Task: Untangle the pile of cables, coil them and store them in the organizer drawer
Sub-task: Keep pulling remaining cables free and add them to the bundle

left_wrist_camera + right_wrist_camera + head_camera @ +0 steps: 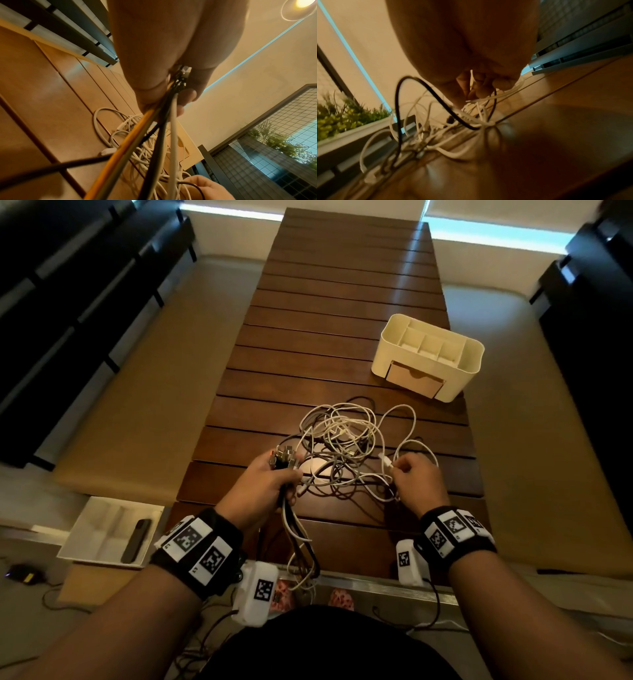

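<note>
Left hand point(265, 479) grip on cable bundle point(298, 529), right hand point(416, 479) pinching one white cable point(385, 462), one organizer point(428, 356)

Bare worktop point(342, 285) lies open beyond the organizer point(428, 356); the cable tangle point(342, 440) blocks its near-left approach.

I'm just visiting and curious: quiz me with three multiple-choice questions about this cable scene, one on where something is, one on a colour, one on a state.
1. Where does the organizer stand?
A. On the table, beyond the cable pile
B. On the floor
C. In the person's lap

2. What colour is the organizer's body?
A. Black
B. Cream
C. Red

3. What state is the organizer's drawer in?
A. Pulled out
B. Removed
C. Closed

Answers:
1 A, it sits on the slatted table past the cable pile.
2 B, its walls look cream.
3 C, its front sits flush while the left hand grips a bundle of cable ends.
</note>
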{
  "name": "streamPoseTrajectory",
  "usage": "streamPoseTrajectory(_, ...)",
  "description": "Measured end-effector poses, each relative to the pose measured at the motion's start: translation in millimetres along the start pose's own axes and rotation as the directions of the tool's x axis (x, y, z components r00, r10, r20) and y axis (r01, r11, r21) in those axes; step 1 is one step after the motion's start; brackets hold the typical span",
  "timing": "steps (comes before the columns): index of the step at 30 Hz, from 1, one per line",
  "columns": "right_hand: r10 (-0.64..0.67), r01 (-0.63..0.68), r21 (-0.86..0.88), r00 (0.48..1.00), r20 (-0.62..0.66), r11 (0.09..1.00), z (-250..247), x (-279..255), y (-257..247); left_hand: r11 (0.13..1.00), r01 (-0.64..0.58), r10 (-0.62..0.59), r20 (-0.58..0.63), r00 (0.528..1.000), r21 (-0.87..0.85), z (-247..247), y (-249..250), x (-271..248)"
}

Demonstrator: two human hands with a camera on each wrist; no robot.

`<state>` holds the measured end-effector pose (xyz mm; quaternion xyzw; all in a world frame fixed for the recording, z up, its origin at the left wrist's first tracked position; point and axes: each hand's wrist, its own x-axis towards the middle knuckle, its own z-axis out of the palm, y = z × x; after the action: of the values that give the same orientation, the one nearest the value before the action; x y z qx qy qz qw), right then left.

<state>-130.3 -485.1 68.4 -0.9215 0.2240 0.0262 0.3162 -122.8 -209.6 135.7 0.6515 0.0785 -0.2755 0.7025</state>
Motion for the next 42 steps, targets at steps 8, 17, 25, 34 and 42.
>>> streamPoseTrajectory(8, 0.004, -0.006, 0.185, 1.000, 0.013, 0.983, -28.2, -23.1, -45.3, 0.999, -0.011, 0.012, 0.042, 0.999, -0.034, 8.4, -1.1, 8.2)
streamPoseTrajectory(17, -0.142, 0.113, 0.178, 0.977, 0.159, 0.977, -43.9, -38.4, -79.4, 1.000, -0.020, 0.022, 0.092, 0.996, -0.023, 11.2, -2.3, 8.8)
streamPoseTrajectory(25, -0.439, 0.325, 0.444, 0.880, 0.181, 0.835, -23.5, -51.7, -115.3, 0.997, -0.072, 0.077, 0.176, 0.981, -0.035, 11.5, -3.8, 8.6)
streamPoseTrajectory(34, -0.300, 0.197, 0.466, 0.941, 0.157, 0.863, -5.0, -62.6, -108.6, 0.989, -0.095, 0.101, 0.055, 0.993, -0.113, 10.0, -8.1, 9.8)
streamPoseTrajectory(42, -0.248, 0.138, 0.516, 0.957, 0.150, 0.845, 0.3, -63.3, -110.7, 0.977, -0.173, 0.162, -0.091, 0.983, -0.121, 12.0, -7.7, 17.4)
